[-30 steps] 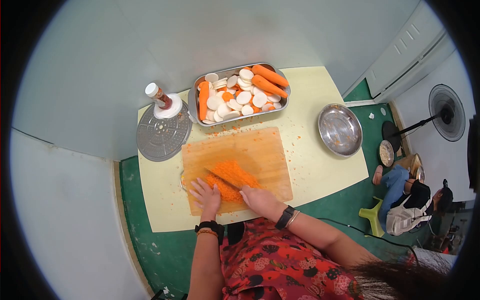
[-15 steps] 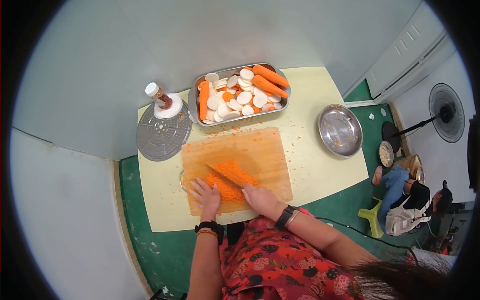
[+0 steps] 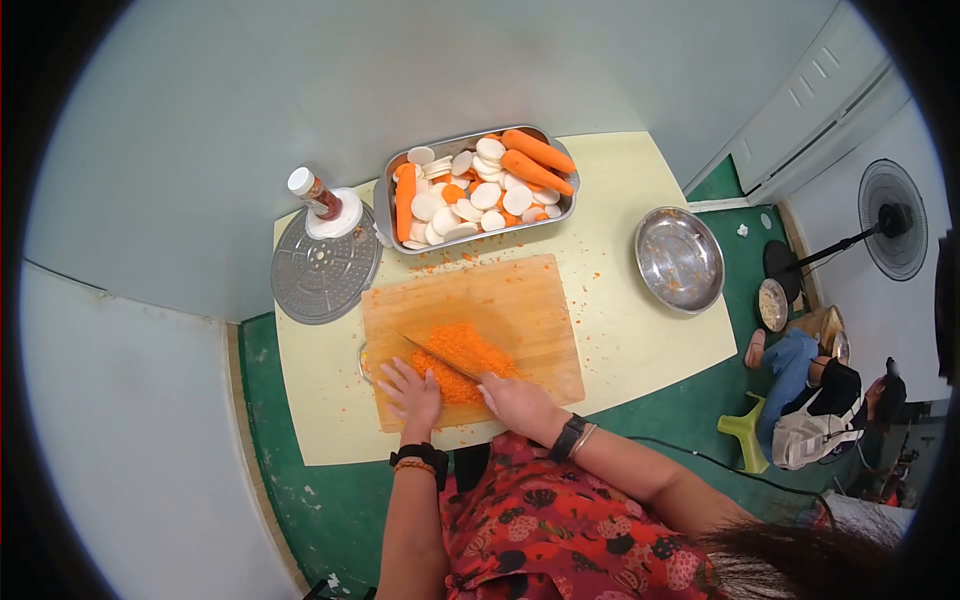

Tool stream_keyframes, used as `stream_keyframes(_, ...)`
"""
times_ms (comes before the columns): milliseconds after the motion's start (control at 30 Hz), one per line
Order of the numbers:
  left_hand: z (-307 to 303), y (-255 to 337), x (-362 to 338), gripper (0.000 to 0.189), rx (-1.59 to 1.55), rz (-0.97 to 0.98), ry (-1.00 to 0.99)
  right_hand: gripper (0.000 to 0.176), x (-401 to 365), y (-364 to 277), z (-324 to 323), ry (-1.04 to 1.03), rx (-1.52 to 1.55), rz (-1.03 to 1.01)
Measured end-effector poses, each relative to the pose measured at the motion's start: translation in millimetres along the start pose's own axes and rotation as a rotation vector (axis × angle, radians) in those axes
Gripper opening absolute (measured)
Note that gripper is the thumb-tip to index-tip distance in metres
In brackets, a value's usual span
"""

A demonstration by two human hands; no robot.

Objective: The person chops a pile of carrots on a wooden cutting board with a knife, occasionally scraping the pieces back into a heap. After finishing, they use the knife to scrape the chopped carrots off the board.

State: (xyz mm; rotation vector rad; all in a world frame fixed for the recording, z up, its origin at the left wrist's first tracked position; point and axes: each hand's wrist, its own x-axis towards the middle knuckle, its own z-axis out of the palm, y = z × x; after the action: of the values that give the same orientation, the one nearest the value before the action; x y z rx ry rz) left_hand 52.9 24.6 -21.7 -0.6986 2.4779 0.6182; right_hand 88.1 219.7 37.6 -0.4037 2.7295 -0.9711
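Note:
A heap of finely chopped carrot (image 3: 462,352) lies on the wooden cutting board (image 3: 520,290). My right hand (image 3: 522,403) is closed round the handle of a kitchen knife (image 3: 437,356), whose blade slants across the heap towards the upper left. The handle is mostly hidden by my fingers. At the heap's left edge my left hand (image 3: 412,396) lies with its fingers spread, holding nothing. Beyond the board, a metal tray (image 3: 480,243) holds white round slices (image 3: 488,196), carrot slices and a few whole carrots (image 3: 538,172).
A metal bowl (image 3: 680,262) with orange bits stands to the right. Left of the tray are a perforated metal disc (image 3: 318,270) and a red-filled jar (image 3: 318,197) with a white lid. A seated person (image 3: 815,405), a green stool (image 3: 742,432) and a fan (image 3: 892,220) are at right.
The knife and my right hand have shifted slightly left across the chopped carrot. My left hand stays at the same spot beside the heap.

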Motion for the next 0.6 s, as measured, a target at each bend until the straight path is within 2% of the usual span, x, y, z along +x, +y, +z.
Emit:
stream_keyframes(167, -3, 2, -2, 0.078, -0.009, -0.008, -0.012, 0.025, 3, -5, -11, -0.042, 0.001, 0.021)
stream_keyframes(267, 2, -2, 2, 0.078, -0.013, 0.006, 0.002, 0.026, 1, -7, -10, 0.016, 0.027, -0.047)
stream_keyframes(367, -1, 0, -1, 0.078, -0.013, 0.004, 0.007, 0.027, 3, 7, 8, -0.021, 0.036, -0.001)
stream_keyframes(600, 1, -2, 1, 0.077, -0.017, -0.003, 0.007, 0.025, 7, -1, -8, -0.016, 0.034, 0.022)
